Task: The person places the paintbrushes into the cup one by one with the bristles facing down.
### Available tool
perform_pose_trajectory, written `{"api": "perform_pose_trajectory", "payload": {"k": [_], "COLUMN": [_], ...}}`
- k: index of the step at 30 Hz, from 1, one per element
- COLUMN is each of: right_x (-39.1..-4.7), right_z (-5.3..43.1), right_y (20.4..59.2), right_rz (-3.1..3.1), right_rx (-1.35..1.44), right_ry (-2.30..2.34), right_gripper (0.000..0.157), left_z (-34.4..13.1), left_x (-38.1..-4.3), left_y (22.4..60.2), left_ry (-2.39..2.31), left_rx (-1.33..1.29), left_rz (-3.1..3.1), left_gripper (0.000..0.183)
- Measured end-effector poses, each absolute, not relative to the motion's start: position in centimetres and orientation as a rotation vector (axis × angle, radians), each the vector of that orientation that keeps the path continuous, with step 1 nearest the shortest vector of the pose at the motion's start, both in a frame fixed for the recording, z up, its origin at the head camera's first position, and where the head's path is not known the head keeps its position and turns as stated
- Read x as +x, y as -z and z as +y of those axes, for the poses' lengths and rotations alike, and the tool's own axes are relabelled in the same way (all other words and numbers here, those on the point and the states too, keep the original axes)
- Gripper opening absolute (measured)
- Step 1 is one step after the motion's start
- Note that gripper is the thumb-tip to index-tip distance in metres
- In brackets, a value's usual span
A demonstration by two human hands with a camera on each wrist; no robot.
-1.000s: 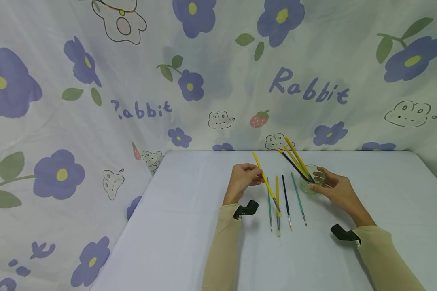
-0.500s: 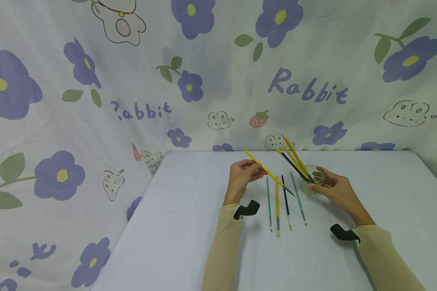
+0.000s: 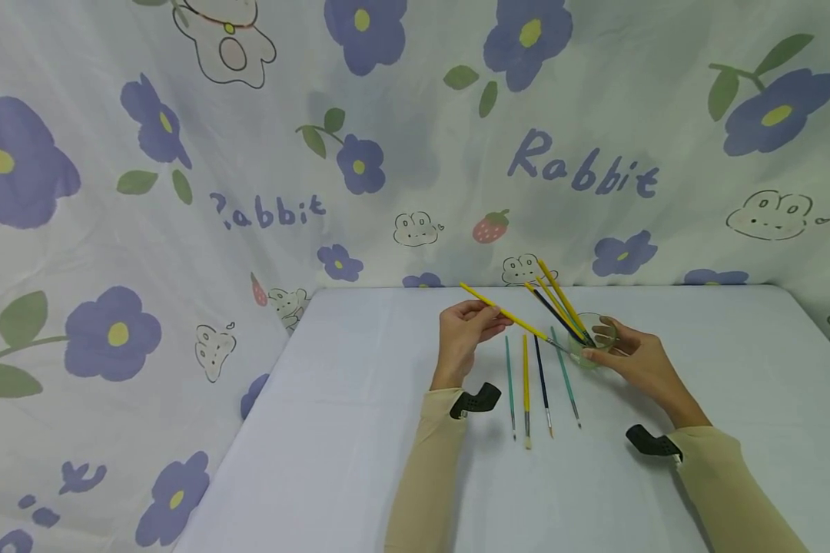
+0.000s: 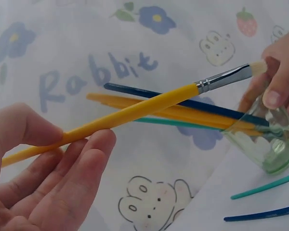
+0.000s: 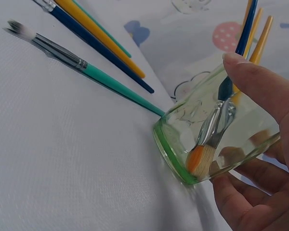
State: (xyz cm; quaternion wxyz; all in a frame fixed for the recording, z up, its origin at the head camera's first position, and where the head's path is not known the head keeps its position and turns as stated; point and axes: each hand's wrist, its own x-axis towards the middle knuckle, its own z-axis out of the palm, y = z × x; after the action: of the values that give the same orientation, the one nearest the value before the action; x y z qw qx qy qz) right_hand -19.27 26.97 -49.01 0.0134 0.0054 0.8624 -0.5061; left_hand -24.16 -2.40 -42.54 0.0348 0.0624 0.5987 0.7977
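My left hand (image 3: 459, 338) pinches a yellow paintbrush (image 4: 139, 109) by its handle, between thumb and fingers. Its pale flat bristles point right, close to the clear greenish glass jar (image 5: 169, 147). Around the jar curl the thumb and fingers of my right hand (image 3: 639, 372). Several paintbrushes stand in it with bristles down, among them a dark blue one (image 5: 245, 31) and a yellow one (image 3: 556, 288); their handles lean left past the rim. In the right wrist view, orange and cream bristles show through the glass near the bottom.
Between the hands, loose paintbrushes lie side by side on the white table (image 3: 332, 461), bristles toward me: a teal one (image 3: 509, 384), a yellow one (image 3: 526, 392), a dark blue one (image 3: 542, 384) and another teal one (image 3: 567, 384). A patterned cloth (image 3: 429, 177) hangs behind.
The yellow paintbrush in my left hand has swung from steep to flatter, its bristles moving right and up toward the jar. My left hand has shifted slightly right. My right hand keeps its hold.
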Motion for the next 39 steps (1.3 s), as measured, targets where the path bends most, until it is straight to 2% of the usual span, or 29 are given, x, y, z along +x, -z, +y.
{"api": "perform_pose_trajectory", "payload": {"k": [10, 18, 28, 39], "right_x": [-19.4, -19.5, -19.5, -19.4], "right_z": [26.9, 27.0, 27.0, 27.0], "right_y": [48.9, 49.0, 48.9, 49.0], "right_rz": [2.696, 2.715, 2.679, 2.665], "right_rx": [0.023, -0.018, -0.002, 0.036], "right_ry": [1.57, 1.561, 1.584, 1.584], "right_gripper": [0.097, 0.091, 0.093, 0.095], "left_z": [-1.4, -0.3, 1.0, 2.4], "left_x": [-24.2, -24.1, -24.3, -24.1], "left_y": [42.4, 41.9, 41.5, 41.3], "left_ry": [-2.526, -2.563, -2.537, -2.489], "left_rx": [0.215, 0.21, 0.241, 0.275], "left_rz": [1.791, 1.785, 1.806, 1.906], "left_gripper": [0.009, 0.009, 0.023, 0.015]}}
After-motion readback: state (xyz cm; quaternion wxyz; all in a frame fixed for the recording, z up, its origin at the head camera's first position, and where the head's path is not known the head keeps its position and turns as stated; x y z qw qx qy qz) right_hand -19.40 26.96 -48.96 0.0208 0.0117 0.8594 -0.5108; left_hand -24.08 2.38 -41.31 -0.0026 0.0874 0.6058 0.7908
